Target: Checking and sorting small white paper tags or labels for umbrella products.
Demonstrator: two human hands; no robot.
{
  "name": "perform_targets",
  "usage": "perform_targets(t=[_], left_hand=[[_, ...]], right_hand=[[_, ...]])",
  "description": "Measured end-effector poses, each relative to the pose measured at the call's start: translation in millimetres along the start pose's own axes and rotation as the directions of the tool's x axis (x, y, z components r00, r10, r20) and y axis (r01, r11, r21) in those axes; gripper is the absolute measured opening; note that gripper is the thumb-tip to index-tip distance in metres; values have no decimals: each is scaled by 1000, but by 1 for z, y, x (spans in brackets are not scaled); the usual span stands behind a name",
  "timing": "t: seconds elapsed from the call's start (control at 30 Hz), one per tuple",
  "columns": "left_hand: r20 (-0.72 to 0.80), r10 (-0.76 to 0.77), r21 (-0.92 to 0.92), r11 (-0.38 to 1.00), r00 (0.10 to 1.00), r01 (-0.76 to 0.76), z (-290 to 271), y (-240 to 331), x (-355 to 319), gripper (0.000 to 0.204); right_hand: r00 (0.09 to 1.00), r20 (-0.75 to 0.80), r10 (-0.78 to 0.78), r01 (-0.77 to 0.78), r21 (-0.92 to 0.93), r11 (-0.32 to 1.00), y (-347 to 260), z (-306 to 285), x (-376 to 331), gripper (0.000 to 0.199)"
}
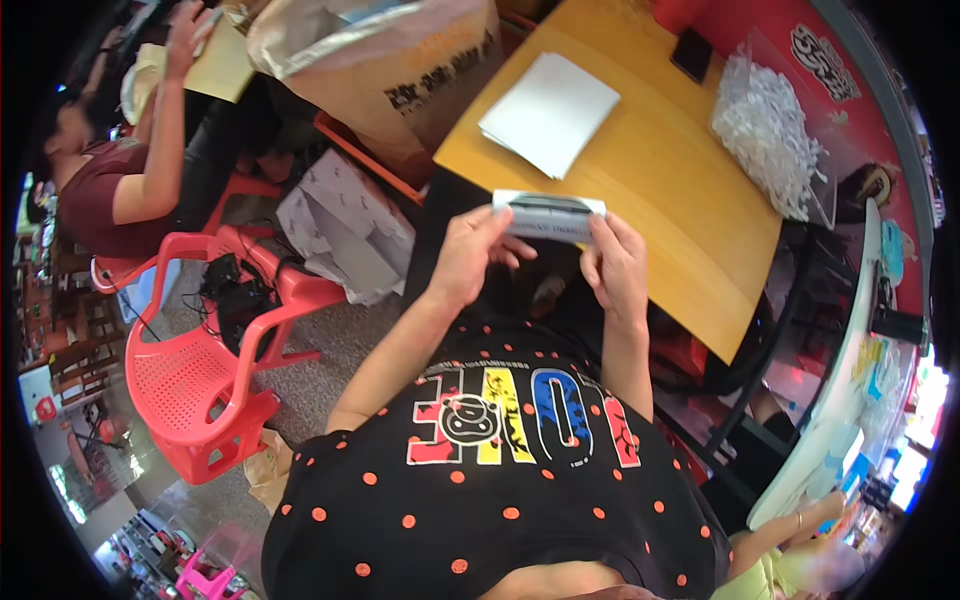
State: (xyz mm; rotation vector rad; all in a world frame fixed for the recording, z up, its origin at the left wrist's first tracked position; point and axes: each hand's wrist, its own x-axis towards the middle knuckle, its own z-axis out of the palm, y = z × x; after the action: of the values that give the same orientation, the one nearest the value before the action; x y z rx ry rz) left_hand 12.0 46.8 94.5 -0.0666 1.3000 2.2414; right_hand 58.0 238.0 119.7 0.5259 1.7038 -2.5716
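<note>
In front of my chest, over the near edge of the wooden table (690,240), I hold a small folded white paper piece (548,226) by its two ends. It has a dark slot along its upper side and grey print on its front. My left hand (470,250) pinches the left end, thumb on top and some fingers loosely bent below. At the other end, my right hand (615,260) grips with thumb and fingers. Just beyond the piece lies a stack of white sheets (550,115) on the table.
A clear plastic bag of white pieces (765,135) and a black phone (691,54) lie farther right. To the left stand a large brown paper bag (400,70), an opened carton (345,225) and a red plastic chair (190,385) with black cables. One person (120,190) sits beyond it.
</note>
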Motion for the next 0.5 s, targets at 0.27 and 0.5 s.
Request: perform_targets(t=[0.27, 0.5], left_hand=[[-80, 83, 217, 974, 993, -64, -36, 9, -8, 12], [-149, 362, 462, 848, 920, -259, -38, 97, 3, 15]], right_hand=[[938, 166, -304, 343, -558, 755, 9, -12, 6, 18], [987, 58, -148, 156, -161, 975, 0, -5, 6, 23]])
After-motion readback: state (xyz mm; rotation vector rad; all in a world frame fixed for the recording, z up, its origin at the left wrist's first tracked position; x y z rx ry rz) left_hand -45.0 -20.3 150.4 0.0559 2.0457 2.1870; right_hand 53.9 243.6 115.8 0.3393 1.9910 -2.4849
